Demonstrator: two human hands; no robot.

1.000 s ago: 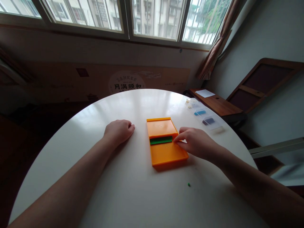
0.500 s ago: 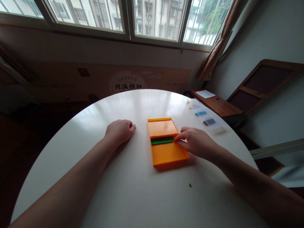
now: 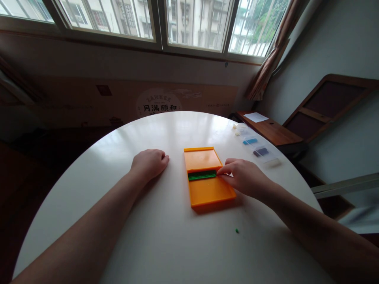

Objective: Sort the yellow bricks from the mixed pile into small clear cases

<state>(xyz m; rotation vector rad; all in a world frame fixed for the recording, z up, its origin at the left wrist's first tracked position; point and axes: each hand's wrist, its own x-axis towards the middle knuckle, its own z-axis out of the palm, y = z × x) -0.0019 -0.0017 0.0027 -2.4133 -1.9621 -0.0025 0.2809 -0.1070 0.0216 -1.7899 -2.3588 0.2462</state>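
An orange plastic tray [image 3: 211, 191] lies flat on the white table. Across its middle runs a ridged green strip [image 3: 202, 175], made up of small pieces set close together. My right hand [image 3: 244, 175] reaches over the tray's right edge. Its thumb and index finger are pinched together at the strip's right end, and whatever is between the tips is too small to make out. To the left of the tray, my left hand [image 3: 149, 163] rests on the table as a loose fist, apart from the tray, with nothing showing in it. One small green piece [image 3: 237, 230] lies nearer to me.
Along the right rim of the round white table [image 3: 166, 244] lie clear plastic bags [image 3: 268, 157] with blue, dark and pale contents. Beyond the rim stands a wooden desk [image 3: 274, 128] with a white paper [image 3: 256, 117] on it.
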